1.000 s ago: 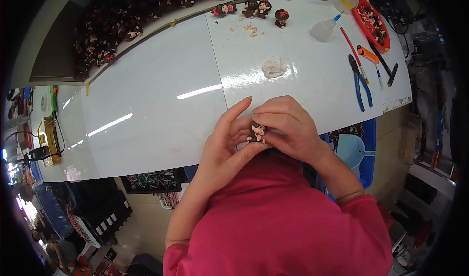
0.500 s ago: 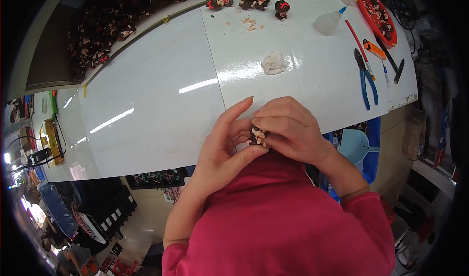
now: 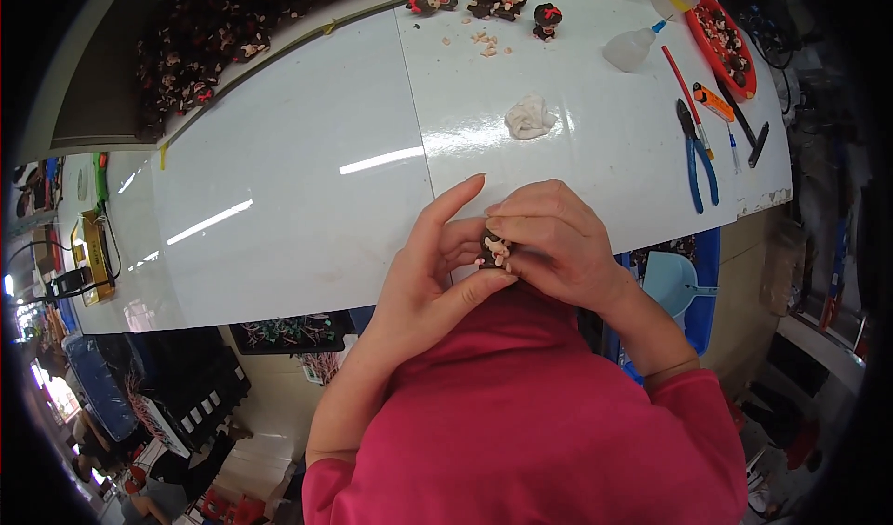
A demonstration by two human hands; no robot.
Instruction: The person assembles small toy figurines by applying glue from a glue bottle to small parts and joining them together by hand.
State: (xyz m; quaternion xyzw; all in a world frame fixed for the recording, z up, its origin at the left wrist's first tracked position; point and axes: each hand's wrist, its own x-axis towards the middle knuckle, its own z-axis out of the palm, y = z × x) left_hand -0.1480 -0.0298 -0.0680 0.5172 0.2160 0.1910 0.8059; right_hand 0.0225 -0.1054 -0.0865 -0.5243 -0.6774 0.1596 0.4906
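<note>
A small dark brown figurine (image 3: 495, 249) with pale pink face and limbs is held between both my hands, close to my body at the table's near edge. My left hand (image 3: 437, 269) supports it from below and behind, its thumb at the base and its index finger stretched up. My right hand (image 3: 558, 244) grips its upper part and right side with thumb and fingers. Part of the figurine is hidden by the fingers. Beyond my hands, a crumpled white cloth (image 3: 530, 118) lies on the white table (image 3: 298, 181).
Several finished-looking figurines (image 3: 547, 22) and small pale pieces (image 3: 486, 43) lie at the back. Rightward are a squeeze bottle (image 3: 630, 49), blue-handled pliers (image 3: 694, 158), an orange-handled tool (image 3: 714, 103), a hammer (image 3: 759, 145) and a red basket (image 3: 747, 80). A bin of dark figurines (image 3: 223, 37) stands back left.
The view has shifted slightly. My hands keep the figurine in nearly the same grip, and its pale front appears turned a little more to the right.
</note>
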